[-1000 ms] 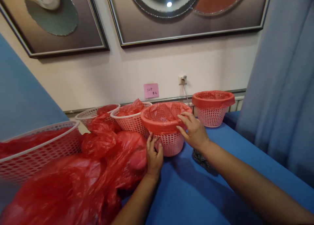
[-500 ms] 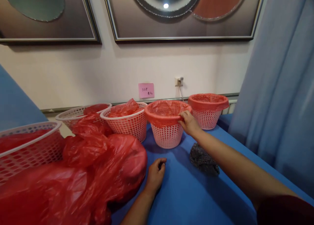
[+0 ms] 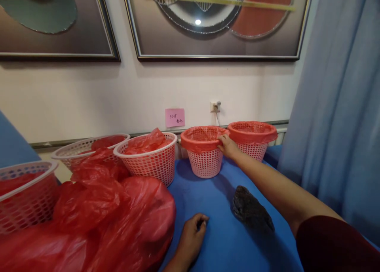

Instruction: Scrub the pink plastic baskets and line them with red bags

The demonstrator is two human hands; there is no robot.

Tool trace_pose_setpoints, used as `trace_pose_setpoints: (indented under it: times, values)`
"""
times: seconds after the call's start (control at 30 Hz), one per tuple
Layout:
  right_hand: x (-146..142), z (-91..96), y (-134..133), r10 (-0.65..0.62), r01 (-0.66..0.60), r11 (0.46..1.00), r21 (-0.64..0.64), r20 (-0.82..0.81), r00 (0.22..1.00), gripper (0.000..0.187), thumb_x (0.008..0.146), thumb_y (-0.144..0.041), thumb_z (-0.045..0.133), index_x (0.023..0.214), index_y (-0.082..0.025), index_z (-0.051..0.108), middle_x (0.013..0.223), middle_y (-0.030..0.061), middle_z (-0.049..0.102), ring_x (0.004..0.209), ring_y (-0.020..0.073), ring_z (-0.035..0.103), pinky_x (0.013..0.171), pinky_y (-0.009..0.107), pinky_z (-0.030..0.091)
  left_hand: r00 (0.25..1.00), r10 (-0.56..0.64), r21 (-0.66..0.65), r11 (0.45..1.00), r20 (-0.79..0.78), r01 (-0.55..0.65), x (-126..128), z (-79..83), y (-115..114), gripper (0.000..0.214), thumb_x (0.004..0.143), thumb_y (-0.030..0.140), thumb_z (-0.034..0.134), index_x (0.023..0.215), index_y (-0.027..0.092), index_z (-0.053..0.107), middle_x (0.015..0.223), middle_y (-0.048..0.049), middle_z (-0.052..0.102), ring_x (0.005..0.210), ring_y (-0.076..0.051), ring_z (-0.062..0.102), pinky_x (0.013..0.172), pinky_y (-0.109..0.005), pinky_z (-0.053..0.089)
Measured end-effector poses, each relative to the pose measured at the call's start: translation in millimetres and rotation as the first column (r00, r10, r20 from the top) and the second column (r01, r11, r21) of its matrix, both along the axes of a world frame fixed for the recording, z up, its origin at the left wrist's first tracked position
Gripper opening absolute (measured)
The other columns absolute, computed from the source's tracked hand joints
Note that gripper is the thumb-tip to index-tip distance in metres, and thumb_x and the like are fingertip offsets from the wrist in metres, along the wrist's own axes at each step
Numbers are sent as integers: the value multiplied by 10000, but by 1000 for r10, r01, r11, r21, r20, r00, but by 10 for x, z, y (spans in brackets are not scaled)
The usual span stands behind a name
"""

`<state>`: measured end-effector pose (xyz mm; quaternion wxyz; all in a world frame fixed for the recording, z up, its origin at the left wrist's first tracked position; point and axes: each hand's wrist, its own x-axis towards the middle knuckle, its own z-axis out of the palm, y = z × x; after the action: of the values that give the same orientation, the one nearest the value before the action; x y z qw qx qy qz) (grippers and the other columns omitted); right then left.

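Note:
My right hand reaches across and grips the right side of the rim of a small white mesh basket, fingers over the edge. A red plastic bag lines this basket and is folded down over its rim. My left hand rests low over the blue surface, fingers curled in loosely, with nothing visible in them. To its left lies a large bulging red plastic bag, crumpled at the top. Under my right forearm sits a dark, wrinkled bundle; its kind is not clear.
A second lined basket stands just right of the gripped one. Leftward are a white basket and other baskets holding red plastic. The blue-covered table meets a wall with a pink note and a socket. A blue curtain hangs at right.
The gripped basket has shifted back and right, closer to the basket beside it, with my right hand on its rim. My left hand appears lower in view. The camera view has tilted up slightly.

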<state>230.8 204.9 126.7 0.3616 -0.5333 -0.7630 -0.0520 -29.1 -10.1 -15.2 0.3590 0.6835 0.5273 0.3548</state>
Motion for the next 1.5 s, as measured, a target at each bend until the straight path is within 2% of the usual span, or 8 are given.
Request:
trace_pose_setpoints:
  times: [0.5,0.67,0.77,0.93,1.03,1.13,1.3,1.5]
  values:
    - [74,-75,104,-31,37,996,82,-74,997,508,867,-96,596,1368,-165,544,1398,149,524,1265,250,555,1082,429,475,993,-84,22,996,-87,87,-3,7,-43,206,828,187,493,897,200,687,960,-59,726,931,-219,667,873,-315,500]
    - [2,-189,-201,-57,88,986,140,-210,976,682,855,-132,599,1504,-168,391,1574,211,287,1395,344,447,1086,545,472,992,-61,28,998,-114,65,24,-16,-75,223,813,170,511,899,205,713,976,-64,740,940,-230,672,876,-328,499]
    - [-171,-486,-611,-38,89,986,143,-330,943,648,884,-196,551,1500,-131,358,1563,251,243,1320,341,518,1065,562,487,988,-62,40,997,-141,68,49,-36,-115,255,800,145,514,920,194,734,974,-72,747,938,-236,671,882,-340,495]
    - [-723,-1301,-1637,121,-178,984,-32,-616,779,541,897,-333,548,1421,-248,444,1554,174,304,1076,245,654,835,424,618,988,-59,34,997,-143,65,94,-29,-168,283,766,118,548,941,189,759,954,-69,755,923,-244,669,885,-360,495]
    - [-980,-1717,-2120,163,-335,930,-153,-644,747,500,904,-319,531,1398,-270,468,1563,150,319,1079,223,664,882,408,615,990,-76,27,996,-122,80,138,3,-219,279,760,106,562,942,179,761,940,-69,765,899,-242,680,856,-356,516]
    - [-1024,-1956,-2263,266,-445,869,-218,-552,790,457,879,-279,522,1335,-250,547,1526,134,421,1258,265,592,1063,470,524,994,-35,38,999,-106,39,195,67,-336,351,764,83,551,1044,170,744,1033,-89,765,972,-248,683,905,-371,528]
    - [-891,-2080,-2080,228,-440,816,-375,-491,841,419,825,-275,492,1223,-216,610,1241,129,657,1056,268,679,1007,484,542,995,96,174,981,-19,-91,167,402,-884,497,815,99,574,1293,216,642,1386,-99,636,1288,-256,573,1131,-410,446]
    - [-867,-2028,-2132,343,-479,786,-391,-369,864,367,839,-274,501,1159,-220,673,1255,110,680,1135,267,655,1068,455,493,958,261,407,892,-115,-195,-354,1347,-1786,358,941,261,571,1289,287,652,1445,-79,601,1342,-295,562,1151,-488,449]
